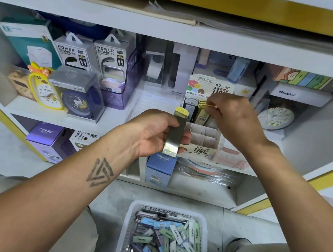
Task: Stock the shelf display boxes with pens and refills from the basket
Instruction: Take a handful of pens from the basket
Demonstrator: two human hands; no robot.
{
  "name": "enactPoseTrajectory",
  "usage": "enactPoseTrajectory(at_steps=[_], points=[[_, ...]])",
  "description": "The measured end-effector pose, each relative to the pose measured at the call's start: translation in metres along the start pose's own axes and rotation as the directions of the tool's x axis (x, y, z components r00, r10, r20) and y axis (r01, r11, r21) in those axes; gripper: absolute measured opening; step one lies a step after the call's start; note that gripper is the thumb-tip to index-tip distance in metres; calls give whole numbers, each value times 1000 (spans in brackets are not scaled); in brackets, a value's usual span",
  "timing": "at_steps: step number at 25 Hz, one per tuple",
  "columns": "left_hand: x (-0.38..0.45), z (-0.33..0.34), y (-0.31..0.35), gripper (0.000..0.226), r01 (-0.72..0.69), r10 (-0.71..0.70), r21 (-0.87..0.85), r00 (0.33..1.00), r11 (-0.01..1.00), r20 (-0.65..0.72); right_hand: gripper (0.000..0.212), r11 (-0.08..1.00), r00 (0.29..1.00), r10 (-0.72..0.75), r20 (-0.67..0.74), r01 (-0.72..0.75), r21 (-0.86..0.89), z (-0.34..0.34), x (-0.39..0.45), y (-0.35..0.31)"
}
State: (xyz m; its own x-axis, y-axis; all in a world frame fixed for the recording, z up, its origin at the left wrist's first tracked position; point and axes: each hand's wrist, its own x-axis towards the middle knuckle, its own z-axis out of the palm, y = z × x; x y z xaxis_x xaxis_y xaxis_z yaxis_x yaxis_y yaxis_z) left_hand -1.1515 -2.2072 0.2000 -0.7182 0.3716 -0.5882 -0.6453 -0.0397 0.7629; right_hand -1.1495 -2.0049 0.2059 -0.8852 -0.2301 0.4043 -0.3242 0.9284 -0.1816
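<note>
Partly hidden behind the right hand (234, 119), the back rows of the display box (202, 137) hold upright refill cases: dark ones on the left and yellow-capped ones (201, 111) on the right, though their exact count cannot be made out. The right hand's fingers (213, 107) pinch the top of one of those yellow-capped cases at the box's rear. Nearer cells of the white cardboard divider stand open, and the box's front label is only partly readable, cut by the left hand.

The left hand (153, 134) grips a stack of refill cases (175, 133), grey with pale yellow ends, fingers curled round the middle so that only the top cap and bottom end show; how many cases lie in the stack is unclear. It is held just in front of the display box, above the shelf (117, 126) edge.

Below, on the floor between the person's knees, sits a white slotted basket (131, 218), its lower edge cut off by the frame. It is heaped with loose refill cases (166, 243) in blue, green, white, pink and lilac, with a few darker pens near the far rim, hard to tell apart.

On the shelf to the left are power bank packages (91, 57), a yellow duck clock (43, 89) and a boxed dark clock (78, 98); another clock (275, 119) stands at the right, blurred.
</note>
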Motion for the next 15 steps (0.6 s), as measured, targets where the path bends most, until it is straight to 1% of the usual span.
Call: enactPoseTrajectory(at_steps=[2,3,4,5,6,7,8,9,10,11,12,13,14,15], points=[[0,0,1,28,10,-10,3,1000,1000,22,18,1000,1000,7,10,-7,-25,2,1,-1],[1,0,2,29,6,-6,10,999,1000,31,21,999,999,44,-7,-44,10,1,1,-4],[1,0,2,30,-10,9,20,999,1000,35,23,987,993,115,-1,-114,111,0,2,-8],[1,2,2,29,-37,36,29,999,999,37,25,940,977,206,61,-214,266,-2,3,-13],[0,3,1,28,-73,72,35,996,997,44,27,846,946,279,163,-323,425,-4,3,-19],[0,5,0,27,-112,110,34,992,993,56,27,740,913,312,262,-407,536,-6,4,-24],[0,6,-2,26,-150,148,30,987,988,65,24,655,891,318,324,-454,604,-7,4,-27],[-1,8,-3,25,-185,183,31,981,982,62,18,604,883,315,347,-469,645,-8,4,-27],[0,9,-4,24,-219,218,42,975,975,43,12,580,884,311,348,-467,668,-9,4,-27],[1,10,-5,24,-253,253,63,967,965,14,10,578,888,312,338,-460,674,-12,4,-25],[3,11,-5,23,-289,294,112,956,951,-22,12,585,892,317,323,-452,673,-14,4,-23],[5,12,-5,22,-332,350,210,935,920,-58,14,592,895,324,305,-444,673,-16,4,-20],[8,11,-6,21,-374,426,352,901,858,-81,13,592,898,334,285,-435,679,-19,4,-16],[9,10,-7,20,-402,507,513,858,758,-76,12,595,904,346,252,-419,685,-22,4,-12]])
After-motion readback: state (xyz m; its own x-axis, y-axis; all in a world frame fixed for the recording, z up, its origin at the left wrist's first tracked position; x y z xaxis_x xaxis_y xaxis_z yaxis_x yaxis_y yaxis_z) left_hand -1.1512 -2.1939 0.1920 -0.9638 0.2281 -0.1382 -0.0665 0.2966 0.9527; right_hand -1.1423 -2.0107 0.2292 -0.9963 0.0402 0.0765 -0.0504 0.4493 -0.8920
